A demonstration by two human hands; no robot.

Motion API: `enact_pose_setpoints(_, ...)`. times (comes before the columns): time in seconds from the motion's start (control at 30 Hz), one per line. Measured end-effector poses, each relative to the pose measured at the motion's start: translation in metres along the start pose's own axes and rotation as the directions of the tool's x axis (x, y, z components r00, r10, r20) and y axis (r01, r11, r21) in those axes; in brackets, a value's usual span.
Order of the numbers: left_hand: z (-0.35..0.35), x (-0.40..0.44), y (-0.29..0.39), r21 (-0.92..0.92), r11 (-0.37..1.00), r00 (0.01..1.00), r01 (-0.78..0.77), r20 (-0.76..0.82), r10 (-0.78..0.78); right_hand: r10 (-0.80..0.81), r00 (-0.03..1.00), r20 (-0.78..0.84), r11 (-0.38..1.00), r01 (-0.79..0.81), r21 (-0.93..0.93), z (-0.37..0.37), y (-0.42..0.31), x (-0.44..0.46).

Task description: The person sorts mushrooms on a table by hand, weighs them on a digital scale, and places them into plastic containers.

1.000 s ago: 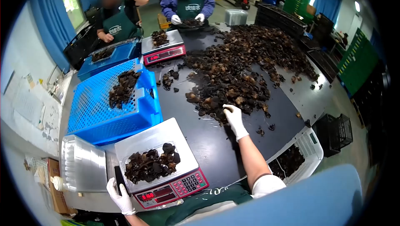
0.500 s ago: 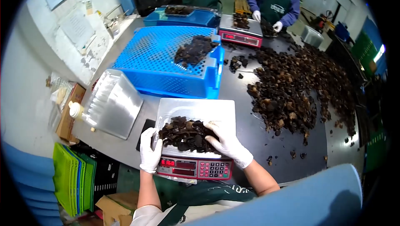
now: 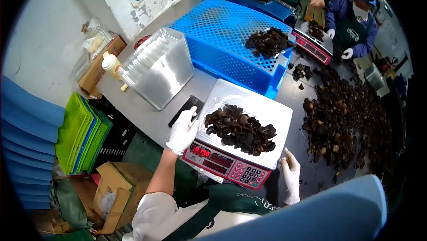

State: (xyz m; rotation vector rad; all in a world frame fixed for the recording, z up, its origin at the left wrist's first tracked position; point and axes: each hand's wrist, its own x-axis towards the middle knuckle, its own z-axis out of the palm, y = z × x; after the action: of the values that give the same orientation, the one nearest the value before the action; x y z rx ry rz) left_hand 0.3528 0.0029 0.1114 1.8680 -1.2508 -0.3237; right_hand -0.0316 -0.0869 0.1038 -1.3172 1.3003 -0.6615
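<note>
Dark mushroom pieces (image 3: 240, 130) lie in a clear tray on the silver pan of the near scale (image 3: 282, 112), whose red display reads about 0.170. My left hand (image 3: 182, 130), in a white glove, is beside the tray's left edge, thumb and fingers apart, holding nothing visible. Off the pan's right side is my gloved right hand (image 3: 290, 172), with its fingers apart and nothing seen in it. A dark flat object (image 3: 187, 110) lies just behind my left hand. The large mushroom pile (image 3: 340, 123) spreads over the table to the right.
A blue perforated crate (image 3: 222, 27) behind the scale bears a tray of mushrooms (image 3: 269, 42). Stacked clear trays (image 3: 162, 70) and a white bottle (image 3: 111, 64) stand left. Two people work across the table, near another scale (image 3: 311, 47). Green baskets (image 3: 82, 134) stand lower left.
The camera view has turned left. My right hand has moved from the mushroom pile to the tray, then off to the scale's right side. The display has changed from 0.160 to about 0.170.
</note>
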Motion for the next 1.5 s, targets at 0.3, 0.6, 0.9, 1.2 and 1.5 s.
enact_pose_setpoints(0.3,0.012,0.015,0.005,0.032,0.999,0.983,-0.026,0.184,0.019,-0.106,0.98,0.166,0.842,0.177,-0.51,0.022,-0.061,-0.004)
enact_pose_setpoints(0.6,0.042,0.071,0.024,-0.566,0.749,0.905,0.344,0.411,-0.105,-0.292,0.955,-0.043,0.954,0.288,-0.085,0.008,-0.054,0.077)
enact_pose_setpoints(0.9,0.153,0.133,0.076,-0.76,0.527,0.887,0.382,0.462,0.023,-0.26,0.939,-0.225,0.964,0.241,-0.11,-0.081,-0.107,0.223)
enact_pose_setpoints(1.2,0.168,0.185,0.089,-0.848,0.336,0.906,0.411,0.421,-0.047,-0.308,0.933,-0.187,0.945,0.278,-0.172,-0.08,-0.133,0.324)
enact_pose_setpoints(1.5,0.145,0.263,0.056,-0.784,0.482,0.92,0.391,0.351,-0.175,-0.273,0.954,-0.122,0.962,0.274,-0.011,-0.029,-0.164,0.38)
